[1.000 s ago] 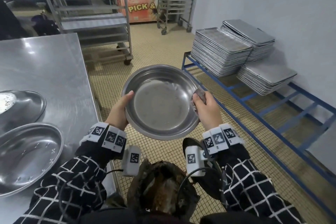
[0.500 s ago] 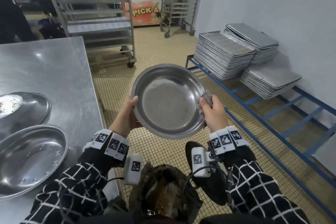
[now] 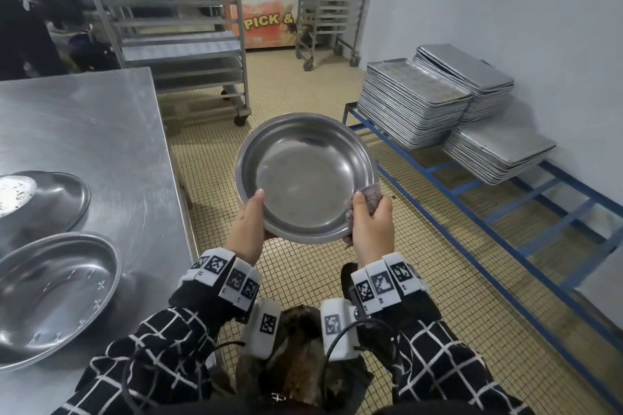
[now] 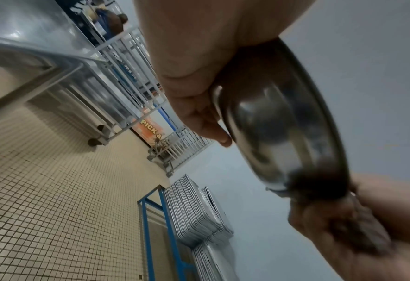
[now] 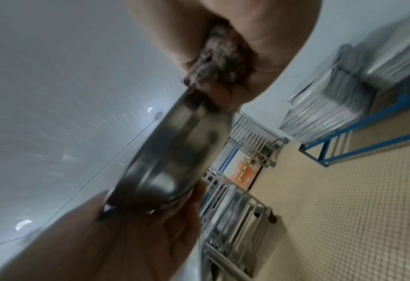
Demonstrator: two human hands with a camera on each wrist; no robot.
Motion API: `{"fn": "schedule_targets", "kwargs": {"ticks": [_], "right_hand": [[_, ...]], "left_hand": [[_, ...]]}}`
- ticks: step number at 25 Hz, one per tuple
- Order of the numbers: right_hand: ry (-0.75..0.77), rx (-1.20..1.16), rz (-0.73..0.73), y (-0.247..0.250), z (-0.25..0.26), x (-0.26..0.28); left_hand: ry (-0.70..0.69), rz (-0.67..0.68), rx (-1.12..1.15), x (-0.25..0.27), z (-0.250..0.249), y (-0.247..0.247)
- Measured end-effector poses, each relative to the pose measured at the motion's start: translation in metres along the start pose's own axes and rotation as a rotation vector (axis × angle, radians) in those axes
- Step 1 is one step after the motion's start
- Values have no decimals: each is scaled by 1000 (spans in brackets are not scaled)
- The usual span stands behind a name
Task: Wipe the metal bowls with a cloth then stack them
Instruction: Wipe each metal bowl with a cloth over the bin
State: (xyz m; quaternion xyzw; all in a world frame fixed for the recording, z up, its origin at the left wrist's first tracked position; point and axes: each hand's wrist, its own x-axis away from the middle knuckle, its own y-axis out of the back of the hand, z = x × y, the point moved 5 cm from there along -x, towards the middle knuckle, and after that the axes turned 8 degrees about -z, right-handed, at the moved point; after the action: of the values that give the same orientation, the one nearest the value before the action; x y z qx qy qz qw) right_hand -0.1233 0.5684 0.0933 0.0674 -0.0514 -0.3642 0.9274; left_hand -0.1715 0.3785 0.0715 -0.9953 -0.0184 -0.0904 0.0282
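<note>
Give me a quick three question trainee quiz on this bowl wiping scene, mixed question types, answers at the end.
1. True or false: the round steel bowl held up in both hands rests on the steel table.
2. Which hand pinches the grey-brown cloth onto the bowl's rim: A left hand, B right hand?
3. Fill in: the stacked metal trays sit on a ____ metal rack.

Key: 1 false; 2 B; 3 blue.

Black sleeves [image 3: 158,344] with white grid lines, white wristbands [image 3: 224,276] bearing black square markers, black cable [image 3: 340,337].
</note>
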Motion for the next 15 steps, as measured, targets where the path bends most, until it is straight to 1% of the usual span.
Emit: {"fn": "schedule_targets", "kwargs": {"ticks": [2, 4, 5, 7, 8, 9, 11, 13, 15], "right_hand": [[-42, -57, -34, -6, -4, 4], [-48, -80, -55, -9, -7, 4], [-42, -79, -60, -9, -7, 3], [-30, -75, -60, -5, -6, -3], [-31, -70, -55, -1, -6, -7], [-36, -56, -42, 4, -5, -13], [-32, 39, 40, 15, -2, -26], [2, 155, 193, 23, 4, -38], [59, 225, 340, 26, 10, -43]], "left_hand": [[10, 118, -139, 0, 7, -15], [-13, 233, -255, 5, 8, -26], [-26, 265, -283, 6, 8, -28], [-45, 294, -319, 6, 6, -25], [-48, 289, -284, 4, 4, -20], [-47, 269, -203, 1, 0, -15], [-18, 241, -44, -7, -8, -3], [0, 275, 50, -11, -19, 10], [5, 334, 70, -12, -26, 18]]}}
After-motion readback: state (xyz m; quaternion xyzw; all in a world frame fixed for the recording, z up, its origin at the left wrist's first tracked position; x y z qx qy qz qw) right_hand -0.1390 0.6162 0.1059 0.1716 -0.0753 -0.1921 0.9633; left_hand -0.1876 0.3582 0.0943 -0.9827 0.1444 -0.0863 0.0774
